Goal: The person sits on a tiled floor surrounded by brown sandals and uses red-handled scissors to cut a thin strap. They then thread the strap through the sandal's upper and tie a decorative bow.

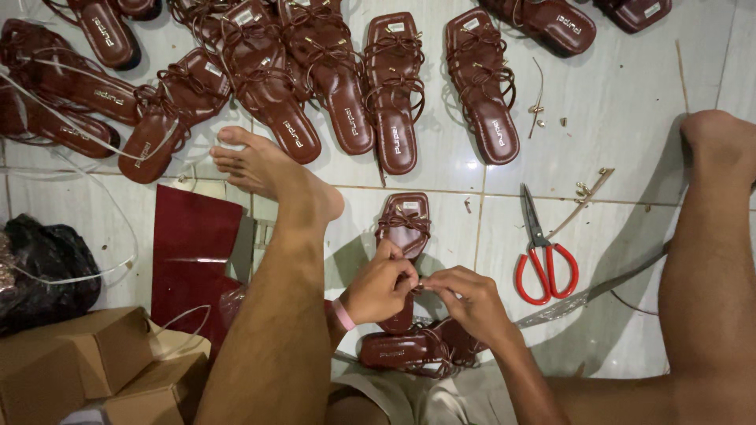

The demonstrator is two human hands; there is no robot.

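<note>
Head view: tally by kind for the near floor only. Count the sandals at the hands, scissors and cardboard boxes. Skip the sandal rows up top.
Brown sandal: 2
Red-handled scissors: 1
Cardboard box: 2
Total: 5

left hand, right hand, fingertips pinched together

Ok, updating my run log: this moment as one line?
left hand: on sandal | right hand: pinching strap piece | scissors: on floor, untouched
</note>
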